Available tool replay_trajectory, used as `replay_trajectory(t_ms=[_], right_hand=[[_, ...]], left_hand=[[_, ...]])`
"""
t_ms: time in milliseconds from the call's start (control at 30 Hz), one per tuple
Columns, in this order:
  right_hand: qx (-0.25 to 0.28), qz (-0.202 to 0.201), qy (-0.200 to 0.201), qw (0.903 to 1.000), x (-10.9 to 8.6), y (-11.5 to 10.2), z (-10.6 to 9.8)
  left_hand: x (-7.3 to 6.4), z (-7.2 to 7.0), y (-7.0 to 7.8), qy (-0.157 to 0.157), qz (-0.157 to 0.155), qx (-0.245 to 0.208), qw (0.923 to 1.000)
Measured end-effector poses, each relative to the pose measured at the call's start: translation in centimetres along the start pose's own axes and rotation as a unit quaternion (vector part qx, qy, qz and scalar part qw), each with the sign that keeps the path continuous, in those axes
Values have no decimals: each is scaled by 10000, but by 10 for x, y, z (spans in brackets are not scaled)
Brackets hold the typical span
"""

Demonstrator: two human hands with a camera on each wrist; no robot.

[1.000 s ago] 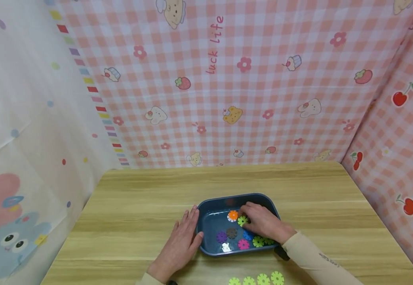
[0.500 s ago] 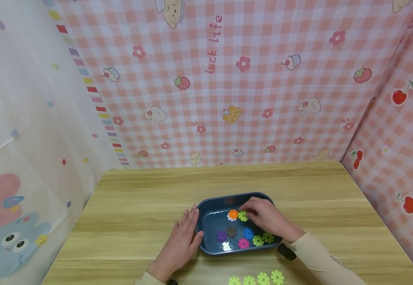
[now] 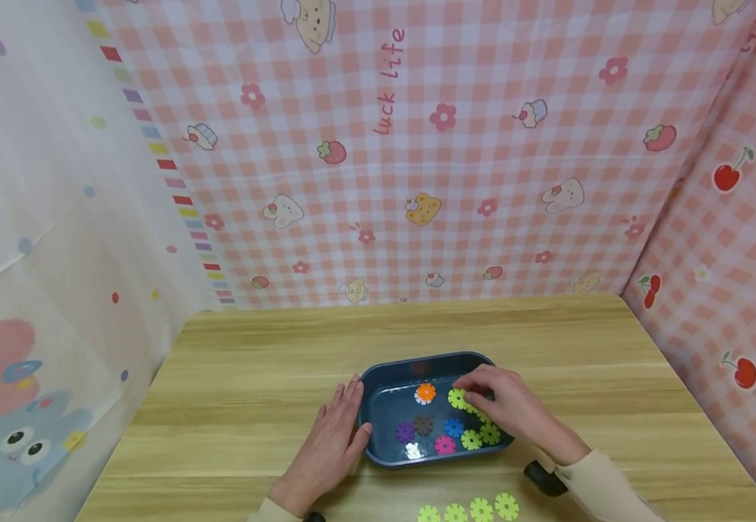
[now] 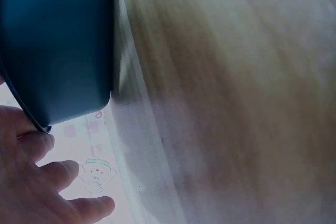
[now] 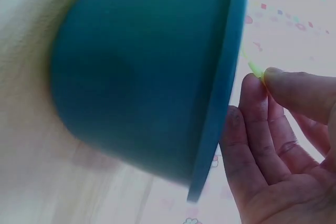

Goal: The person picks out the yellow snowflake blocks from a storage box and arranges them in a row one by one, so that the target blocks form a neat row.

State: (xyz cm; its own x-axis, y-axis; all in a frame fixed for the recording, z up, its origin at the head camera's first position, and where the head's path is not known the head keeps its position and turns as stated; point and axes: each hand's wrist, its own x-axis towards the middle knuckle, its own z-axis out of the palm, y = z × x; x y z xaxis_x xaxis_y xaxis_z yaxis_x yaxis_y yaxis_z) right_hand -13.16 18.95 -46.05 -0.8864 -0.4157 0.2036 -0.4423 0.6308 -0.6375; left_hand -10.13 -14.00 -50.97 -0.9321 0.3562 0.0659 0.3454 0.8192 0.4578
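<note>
A dark blue tray (image 3: 391, 462) sits on the table with several small notched plastic discs in it. My right hand (image 3: 511, 402) is over its right side and pinches a yellow-green disc (image 3: 457, 398) between thumb and fingers. In the right wrist view, the edge of that disc (image 5: 255, 68) shows at the fingertips, above the tray rim. My left hand (image 3: 328, 442) rests against the tray's left wall, fingers extended. In the left wrist view its fingers (image 4: 58, 174) lie by the rim. Inside the tray are purple (image 3: 405, 433), blue (image 3: 454, 428), pink (image 3: 445, 444) and orange (image 3: 425, 394) discs.
Several yellow-green discs (image 3: 481, 510) form a row at the table's front edge. The wooden table (image 3: 254, 377) extends round the tray. A pink checked cloth (image 3: 378, 174) hangs behind it, with more cloth at both sides.
My right hand has lifted a yellow-green disc off the tray floor beside the orange one and moved right and toward me with it. My left hand stays at the tray.
</note>
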Motion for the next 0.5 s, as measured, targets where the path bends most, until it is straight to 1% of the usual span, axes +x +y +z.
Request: replay_trajectory(t_ms=[267,500], right_hand=[[253,217,153,9993,-17,2,-9],[613,351,198,9973,-31,8,-16]], left_hand=[[0,0,0,-16,3,-8,10000],[0,0,1,16,23,-32,10000]])
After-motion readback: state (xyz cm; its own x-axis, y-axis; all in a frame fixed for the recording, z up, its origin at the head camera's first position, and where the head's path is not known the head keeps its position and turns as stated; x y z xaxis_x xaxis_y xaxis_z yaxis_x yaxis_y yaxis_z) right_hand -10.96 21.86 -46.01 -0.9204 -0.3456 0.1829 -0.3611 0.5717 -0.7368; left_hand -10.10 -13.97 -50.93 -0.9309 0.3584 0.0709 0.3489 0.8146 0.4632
